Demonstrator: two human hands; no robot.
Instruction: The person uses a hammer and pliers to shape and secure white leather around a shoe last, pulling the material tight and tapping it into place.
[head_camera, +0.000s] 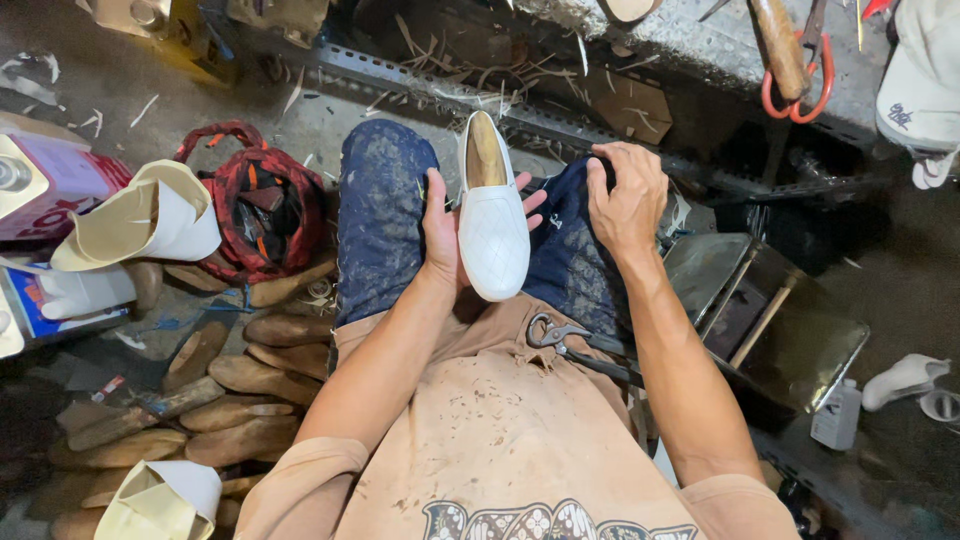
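My left hand (443, 228) grips a white quilted slip-on shoe (492, 225) from below, toe pointing toward me, held between my knees. A wooden last shows in its opening at the far end. My right hand (627, 198) rests curled on my right knee, over the dark blue stained trousers (380, 220), with nothing visible in it. Metal lasting pincers (570, 345) lie on my lap just under the shoe's toe.
Several wooden shoe lasts (235, 385) are piled on the floor at left, beside a red woven bag (255, 200) and cream shoe uppers (140, 215). A metal box (775, 320) sits at right. Orange-handled scissors (800, 85) and a wooden-handled tool lie on the ledge ahead.
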